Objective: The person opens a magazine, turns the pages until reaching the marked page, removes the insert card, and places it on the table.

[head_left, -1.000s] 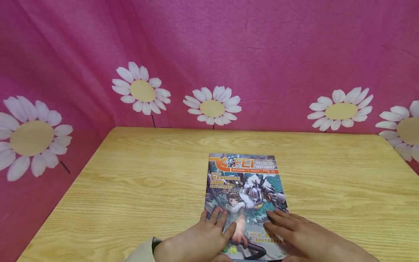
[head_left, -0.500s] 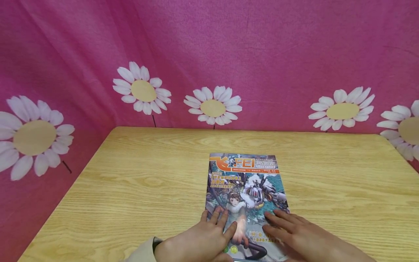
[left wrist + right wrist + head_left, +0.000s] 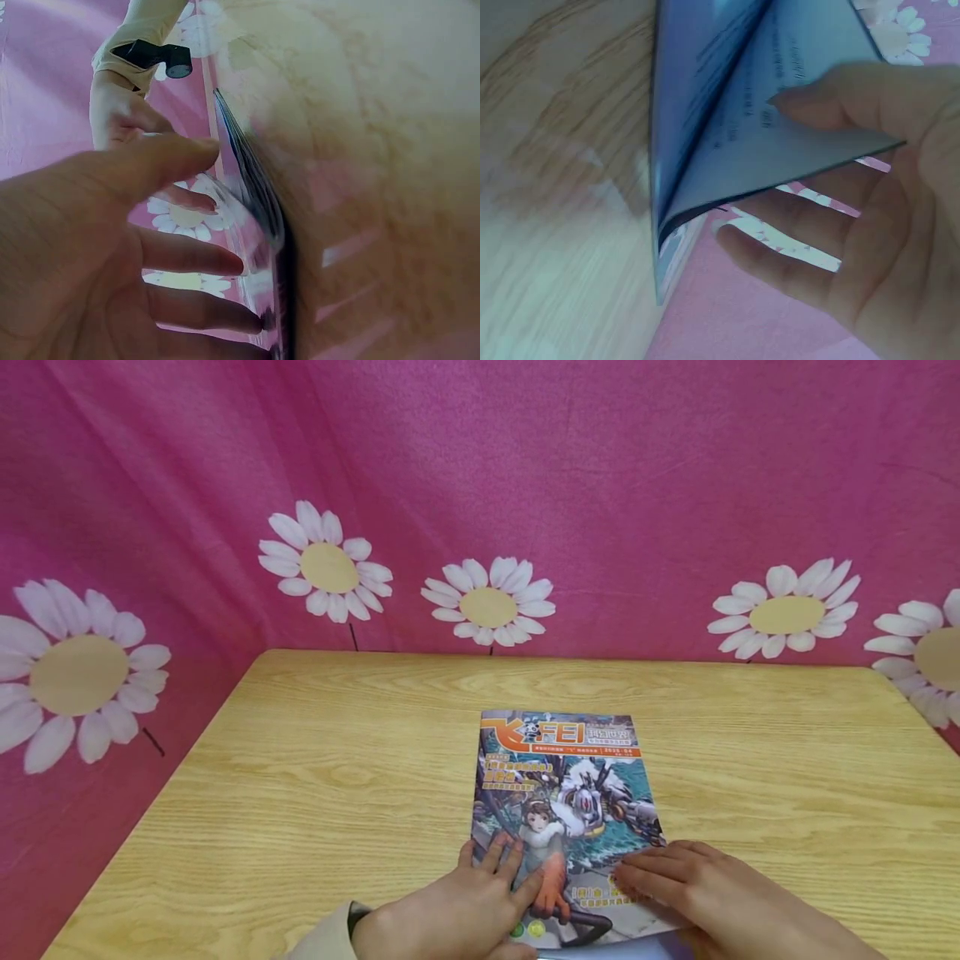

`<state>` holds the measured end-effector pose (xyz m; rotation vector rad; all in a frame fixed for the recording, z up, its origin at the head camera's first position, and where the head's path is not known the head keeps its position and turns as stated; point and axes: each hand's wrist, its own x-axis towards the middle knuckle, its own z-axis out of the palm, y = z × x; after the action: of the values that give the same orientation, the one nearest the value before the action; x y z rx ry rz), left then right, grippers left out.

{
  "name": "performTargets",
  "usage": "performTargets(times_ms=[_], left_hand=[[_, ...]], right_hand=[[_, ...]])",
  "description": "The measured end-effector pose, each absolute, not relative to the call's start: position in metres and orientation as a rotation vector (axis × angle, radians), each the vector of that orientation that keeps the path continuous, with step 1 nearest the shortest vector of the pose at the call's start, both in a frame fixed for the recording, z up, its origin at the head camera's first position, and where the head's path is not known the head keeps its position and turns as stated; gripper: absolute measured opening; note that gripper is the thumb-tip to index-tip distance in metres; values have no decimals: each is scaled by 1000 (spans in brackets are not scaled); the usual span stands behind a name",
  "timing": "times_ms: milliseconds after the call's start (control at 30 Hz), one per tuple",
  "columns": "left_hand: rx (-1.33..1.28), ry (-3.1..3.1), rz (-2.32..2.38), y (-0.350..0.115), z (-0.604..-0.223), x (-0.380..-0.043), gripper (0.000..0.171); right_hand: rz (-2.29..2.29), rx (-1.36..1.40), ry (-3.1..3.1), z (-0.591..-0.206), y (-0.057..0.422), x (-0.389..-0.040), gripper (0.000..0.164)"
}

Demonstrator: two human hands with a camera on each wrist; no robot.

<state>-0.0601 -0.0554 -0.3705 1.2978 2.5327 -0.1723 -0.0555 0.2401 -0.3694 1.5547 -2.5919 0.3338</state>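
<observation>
Wood-grain table (image 3: 300, 810), head view, described near to far. Near edge of scene: light sleeve (image 3: 328, 935) on the L arm; both hands at the near end of the magazine (image 3: 566, 785). L hand (image 3: 468, 897): fingers spread, approx. straight, resting across the magazine's near-L margin; grips nothing. R hand (image 3: 705, 885): at the near-R corner, pinching a raised flap (image 3: 802, 161), thumb on its printed inner face, fingers on the outer side (cf. R wrist view). Cover alone or cover w/ further sheets: cannot tell. Below the flap, a lilac inner page (image 3: 645, 950) shows at the near edge.

Key relation: magazine lies flat apart from the lifted corner, long axis running approx. near to far, title at the far end, bulk of it beyond the hands. R hand is at the free R edge, i.e. nearer the opening; L hand bears on the opposite side, so likely steadies it. Lift appears greatest at near R, w/ the far end lying low.

Far: pink cloth (image 3: 600, 468) w/ daisies (image 3: 487, 608), behind the table's far edge.
</observation>
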Motion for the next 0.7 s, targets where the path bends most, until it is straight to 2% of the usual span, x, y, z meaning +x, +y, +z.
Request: performTargets(times_ms=[67,167,267,367,467,533,633,700], left_hand=[[1404,2541,-177,-57,-369,-60,65],[1697,2616,-158,-58,-367,-59,58],[1876,2741,-154,-55,-366,-58,59],[1754,2804,-126,-51,-364,-56,65],[1568,2819,-49,-47,-363,-55,69],[1494,2841,18,-46,-363,-55,71],[1451,2870,98,-45,-365,-53,72],[1448,2889,115,-45,-366,-52,72]], right_hand=[[313,1542,-2593,-368,240,-56,41],[275,1505,-2547,-364,239,-56,32],[269,1424,-2480,-358,237,-55,40],[297,1353,-2415,-352,233,-54,59],[345,1310,-2366,-349,231,-54,63],[345,1255,-2357,-348,231,-55,58],[320,1173,-2344,-349,233,-57,52],[290,1109,-2356,-350,235,-60,54]])
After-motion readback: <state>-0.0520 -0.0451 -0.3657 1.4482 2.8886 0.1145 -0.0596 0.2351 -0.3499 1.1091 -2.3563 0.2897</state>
